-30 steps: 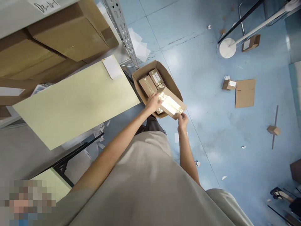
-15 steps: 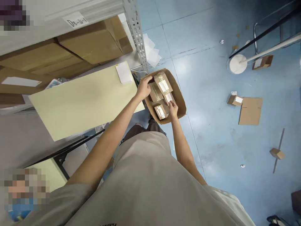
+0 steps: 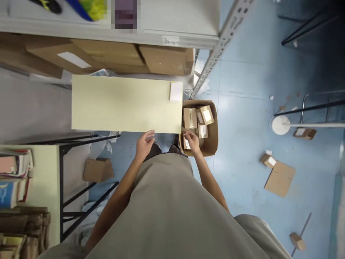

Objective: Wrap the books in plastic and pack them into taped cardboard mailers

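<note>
Blue floor spreads around a pale worktop, and grey shelving stands beyond it. From the head view, several small boxes, taped, lie inside an open carton, just beside the worktop's end. The left hand is loose near the worktop's edge, holding nothing. The right hand bends its fingers over the carton; whether they grasp a box, I cannot tell. Taping of these boxes seems done; how much work is left is not visible.
</note>
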`<state>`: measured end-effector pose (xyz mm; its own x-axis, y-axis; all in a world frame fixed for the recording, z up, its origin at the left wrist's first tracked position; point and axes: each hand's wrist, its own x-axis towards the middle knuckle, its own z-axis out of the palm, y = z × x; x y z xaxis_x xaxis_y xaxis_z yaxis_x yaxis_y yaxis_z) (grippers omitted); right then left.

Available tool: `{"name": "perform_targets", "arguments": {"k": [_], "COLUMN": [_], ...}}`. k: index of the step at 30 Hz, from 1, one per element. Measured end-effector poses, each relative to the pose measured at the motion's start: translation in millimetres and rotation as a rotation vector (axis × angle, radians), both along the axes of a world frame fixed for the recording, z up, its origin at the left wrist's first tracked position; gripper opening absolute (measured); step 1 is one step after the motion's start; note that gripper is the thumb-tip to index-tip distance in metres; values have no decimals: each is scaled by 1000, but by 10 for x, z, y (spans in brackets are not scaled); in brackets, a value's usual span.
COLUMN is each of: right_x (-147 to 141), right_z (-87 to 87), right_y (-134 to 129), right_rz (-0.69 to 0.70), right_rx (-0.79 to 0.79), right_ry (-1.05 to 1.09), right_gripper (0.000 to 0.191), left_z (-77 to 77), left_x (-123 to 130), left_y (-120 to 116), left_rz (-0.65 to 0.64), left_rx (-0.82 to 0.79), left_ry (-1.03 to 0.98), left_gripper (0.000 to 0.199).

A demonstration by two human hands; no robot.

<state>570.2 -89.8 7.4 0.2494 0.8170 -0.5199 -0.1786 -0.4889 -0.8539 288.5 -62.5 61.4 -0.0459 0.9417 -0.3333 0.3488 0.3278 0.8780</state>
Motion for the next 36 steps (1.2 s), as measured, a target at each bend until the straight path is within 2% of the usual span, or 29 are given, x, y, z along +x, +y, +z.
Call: {"name": "perform_targets", "arguments": {"k": [4,8,12,17,22,25,30,36], "right_x": [-495,-1201,-2052,-3160,-4227,-4828,-5675,-6592], "right_z": [413,793,1105,1399,1478,1491,1512,1429], "right_y": [371,631,764,798,784,738,703,859], "right_rz": [176,367,550,735,885,986,1187,1421], "right_rx": [76,136,161,224,279,280,223,189], "right_ry": [66,42,20,16,-14,-12,7,69], "right_gripper": [58,57,57,47,44,45,45,46], "left_z": [166,298,426,533,615,657,611,564], "left_x": [-274,-701,-1310,-2259,-3234,-3664,-4059,-4433], "left_y": [-43,-83,-187,-356,-612,-821,-1064,-1095], "left_rz": [136,223,352,518,661,768,963,1139], "left_rx": [44,107,182,261,370,381,368,357], "left_ry": [-84,-168,-246,-297,-274,-261,-314,-354], "left_gripper": [40,39,40,39,35,35,35,39]}}
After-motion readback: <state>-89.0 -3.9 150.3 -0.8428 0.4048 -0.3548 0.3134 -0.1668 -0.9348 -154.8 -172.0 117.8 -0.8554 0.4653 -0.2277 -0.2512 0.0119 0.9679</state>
